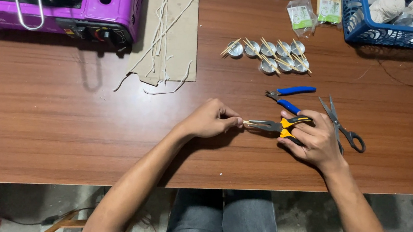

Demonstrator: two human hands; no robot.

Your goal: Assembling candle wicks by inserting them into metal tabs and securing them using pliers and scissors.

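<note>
While the right hand [315,141] grips the yellow-and-black pliers [275,124] near the wooden table's [41,127] front edge, their closed tip points to the left hand [212,119], whose fingers pinch something too small to tell. Just beyond lie blue-handled pliers [288,95] and scissors [341,125]; farther back, tealight cups [276,56] with toothpicks, and a blue basket [359,25].

A purple portable gas stove [75,12] stands at the far left of the brown wooden tabletop [40,122]. Beside it lies a cardboard sheet [184,37] strewn with white wick strings [160,32]. Further right sit metal tealight cups [276,56] crossed with toothpicks, two toothpick packets [315,13], a blue basket [387,5], blue-handled pliers [288,95] and scissors [341,125].
</note>
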